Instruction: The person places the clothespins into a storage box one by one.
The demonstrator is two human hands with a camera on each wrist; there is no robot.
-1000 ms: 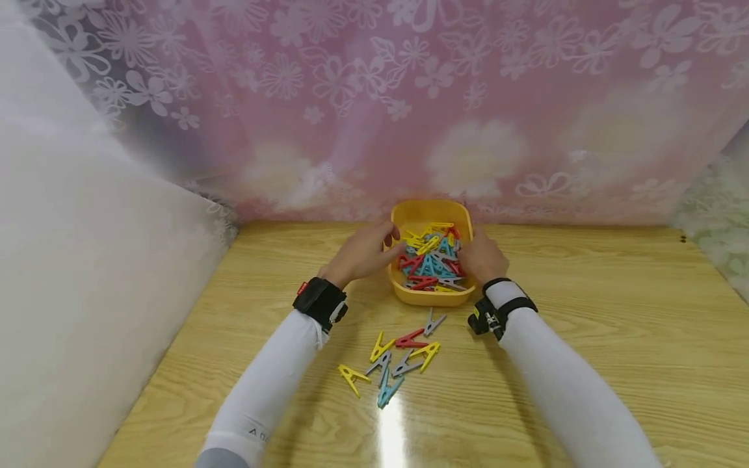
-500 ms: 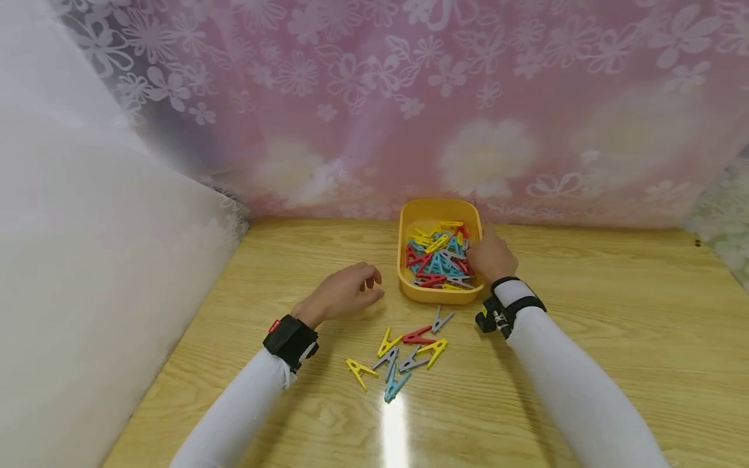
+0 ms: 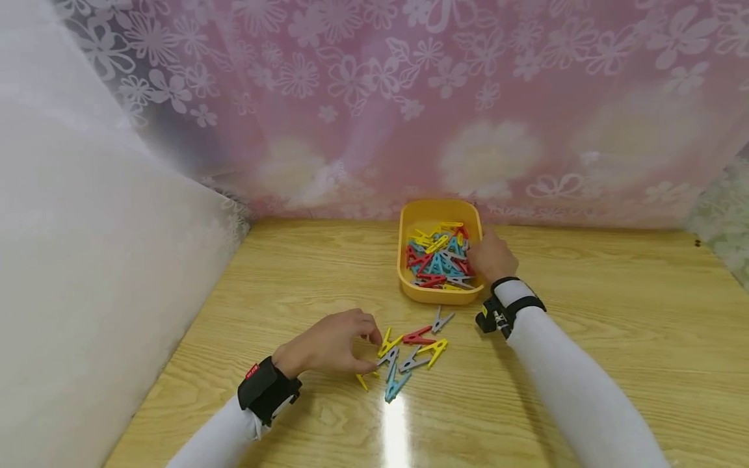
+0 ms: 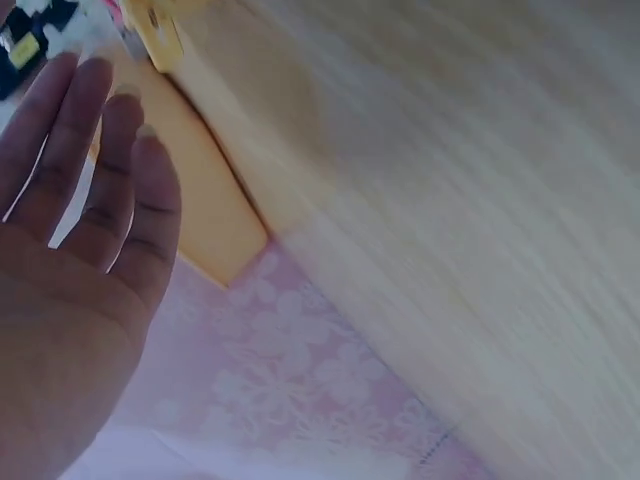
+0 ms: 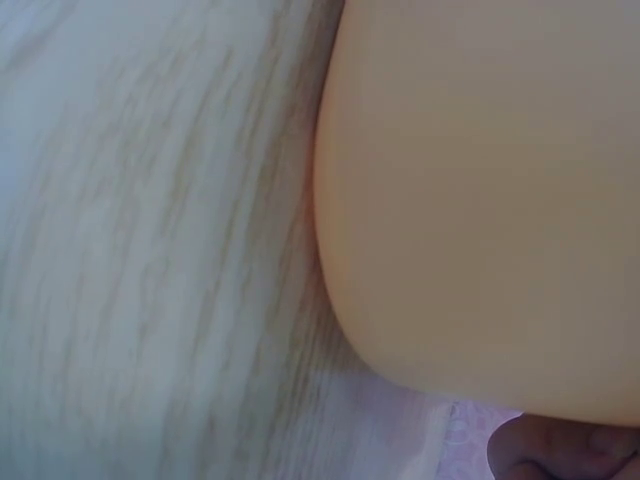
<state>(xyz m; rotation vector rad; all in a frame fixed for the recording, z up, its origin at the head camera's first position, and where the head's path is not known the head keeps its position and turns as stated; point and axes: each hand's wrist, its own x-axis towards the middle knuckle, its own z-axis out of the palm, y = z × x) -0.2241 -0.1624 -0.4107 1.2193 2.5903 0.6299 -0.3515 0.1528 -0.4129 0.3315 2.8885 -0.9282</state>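
Observation:
In the head view, my left hand [image 3: 332, 341] is low over the table at the left edge of some loose plastic clothespins, fingers relaxed and nothing held. A yellow clothespin [image 3: 386, 344] lies right at its fingertips, and another yellow one is partly hidden under the thumb. Beside these lie a grey clothespin [image 3: 389, 357] and a blue clothespin [image 3: 398, 387]. My right hand [image 3: 494, 257] grips the right side of a yellow plastic basket [image 3: 441, 297], which holds a pile of mixed clothespins [image 3: 435, 263]. The right wrist view shows the basket's wall [image 5: 480, 220] close up.
More clothespins lie in front of the basket: a red clothespin [image 3: 418, 336], a yellow clothespin [image 3: 435, 351] and two grey ones. Behind the wooden table [image 3: 614, 312] hangs a pink flowered curtain [image 3: 374, 117], close to the basket's back. A white sheet [image 3: 105, 260] borders the left.
My left hand has left the basket's left side and come down and left to the loose clothespins. The right hand has stayed at the basket.

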